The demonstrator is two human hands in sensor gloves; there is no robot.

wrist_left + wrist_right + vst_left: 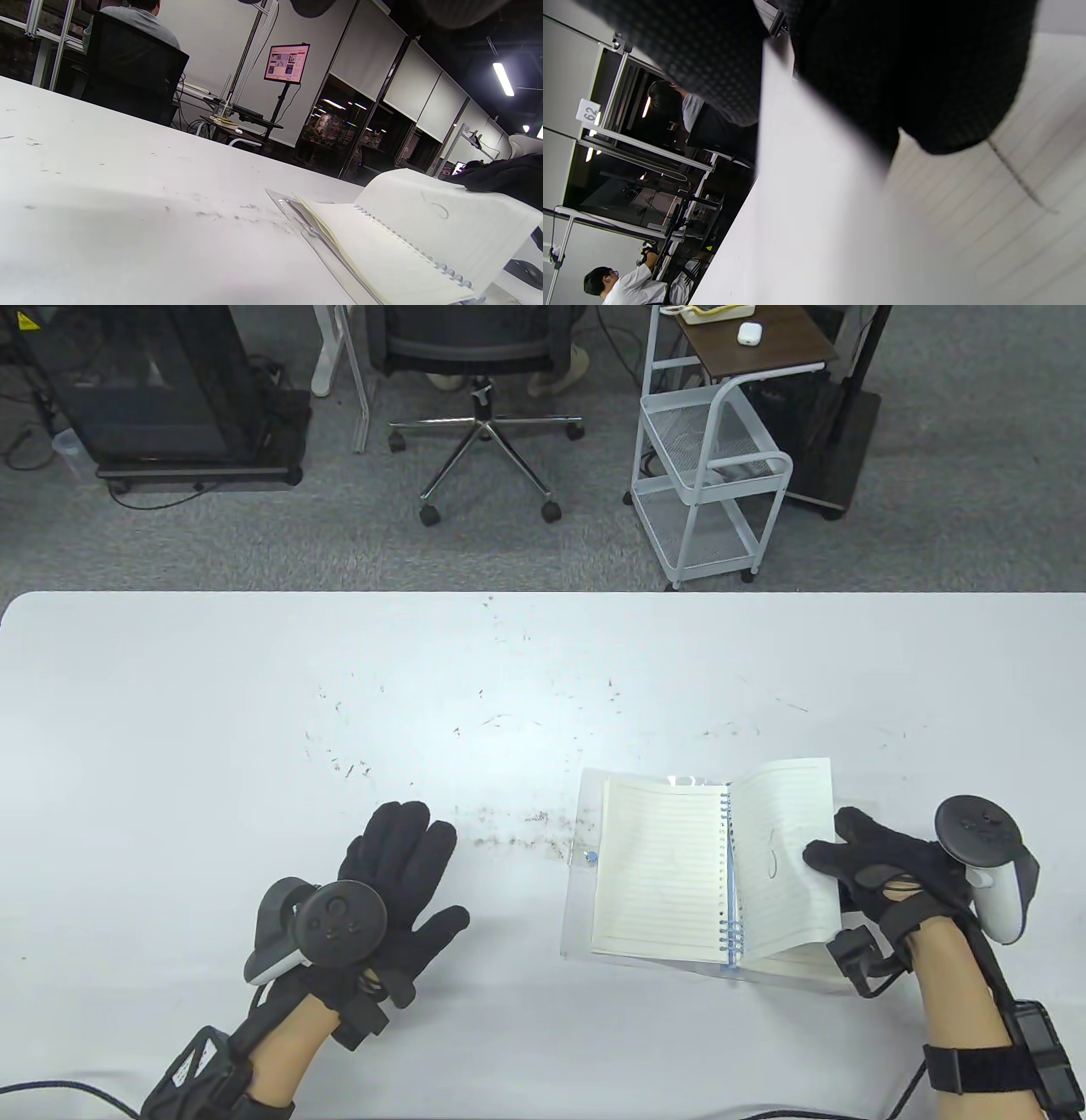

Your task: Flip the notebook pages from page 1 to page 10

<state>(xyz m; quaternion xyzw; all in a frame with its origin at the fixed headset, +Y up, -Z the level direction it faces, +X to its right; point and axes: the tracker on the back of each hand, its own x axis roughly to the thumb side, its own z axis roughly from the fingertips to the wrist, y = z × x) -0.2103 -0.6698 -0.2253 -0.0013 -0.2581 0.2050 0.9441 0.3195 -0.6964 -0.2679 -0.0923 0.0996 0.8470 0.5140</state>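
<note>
A spiral-bound lined notebook [662,874] lies open on the white table [254,687], right of centre, on its clear plastic cover. My right hand [874,865] pinches the outer edge of the right-hand page [780,857], thumb on top, and holds it lifted off the stack. That page bears a handwritten mark. The left wrist view shows the raised page [437,224] and the flat left page [382,258]. The right wrist view shows my gloved fingers [882,72] close on the lined paper [1009,212]. My left hand [382,882] rests flat on the table, fingers spread, well left of the notebook.
The table has small dark specks near its middle. Beyond its far edge stand an office chair [484,390], a white wire cart [704,475] and a dark cabinet [144,381]. Cables trail from both wrists at the near edge.
</note>
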